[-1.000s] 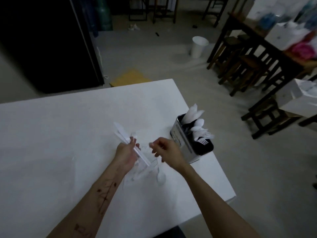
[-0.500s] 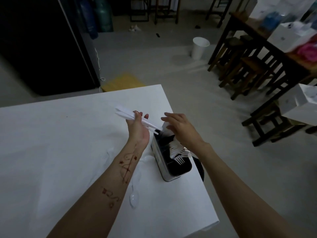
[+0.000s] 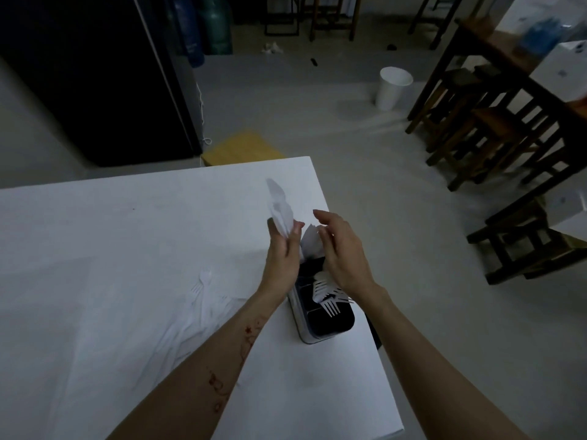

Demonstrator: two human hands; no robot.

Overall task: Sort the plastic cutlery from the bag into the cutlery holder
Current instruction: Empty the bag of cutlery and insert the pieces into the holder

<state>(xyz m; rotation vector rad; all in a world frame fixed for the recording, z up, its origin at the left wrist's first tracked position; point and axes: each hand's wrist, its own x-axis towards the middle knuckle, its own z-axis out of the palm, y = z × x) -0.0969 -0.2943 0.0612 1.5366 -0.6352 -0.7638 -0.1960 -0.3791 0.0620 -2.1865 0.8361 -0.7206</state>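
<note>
We see a white table (image 3: 127, 249) carrying the cutlery holder (image 3: 317, 331) near its right edge. Left of the holder lie a clear bag (image 3: 178, 331) and a loose white fork (image 3: 203, 281).

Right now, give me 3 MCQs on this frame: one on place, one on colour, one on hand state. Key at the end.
1. Where does the cutlery holder stand?
A. near the table's right edge
B. at the table's far left
C. on the floor

2. What colour is the bin on the floor?
A. red
B. white
C. black

3. What is the left hand doing?
A. lying flat on the table
B. gripping white knives
C. holding a cup

Key: 1 A, the holder sits by the right edge of the table, under both hands. 2 B, the bin reads white against the grey floor. 3 B, the left hand's fingers are curled round the knives, which point up and away; the right hand hovers open over the holder.
</note>
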